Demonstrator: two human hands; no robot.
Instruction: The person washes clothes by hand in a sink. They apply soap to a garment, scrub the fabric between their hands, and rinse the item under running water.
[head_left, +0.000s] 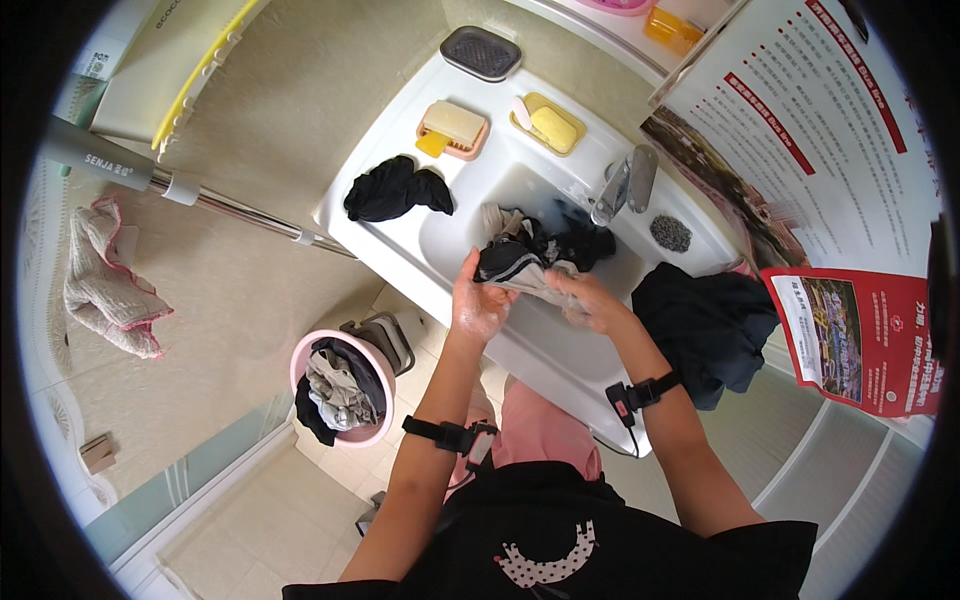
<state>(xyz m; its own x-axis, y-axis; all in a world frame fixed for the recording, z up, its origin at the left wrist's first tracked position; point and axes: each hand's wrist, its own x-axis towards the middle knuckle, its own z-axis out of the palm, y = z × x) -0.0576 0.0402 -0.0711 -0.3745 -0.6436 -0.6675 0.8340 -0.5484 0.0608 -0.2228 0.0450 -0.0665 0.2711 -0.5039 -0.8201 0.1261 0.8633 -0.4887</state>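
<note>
Over a white washbasin (397, 240), my left hand (484, 304) grips one end of a wet black-and-grey cloth garment (517, 262). Suds coat its palm and wrist. My right hand (589, 300) holds the lighter grey side of the same garment, fingers curled over it. Beyond both hands, dark wet clothing (581, 232) lies partly under cloudy water (532, 187) in the bowl. Where the held garment ends and the soaking clothes begin is hard to make out. The metal faucet (626, 184) stands at the basin's right rear.
On the basin rim sit a black cloth (397, 189), a soap bar (454, 122), yellow soap (553, 129) and a steel scrubber (670, 233). Dark fabric (701, 322) hangs over the right edge. A pink bucket (386, 375) of clothes stands on the floor at left.
</note>
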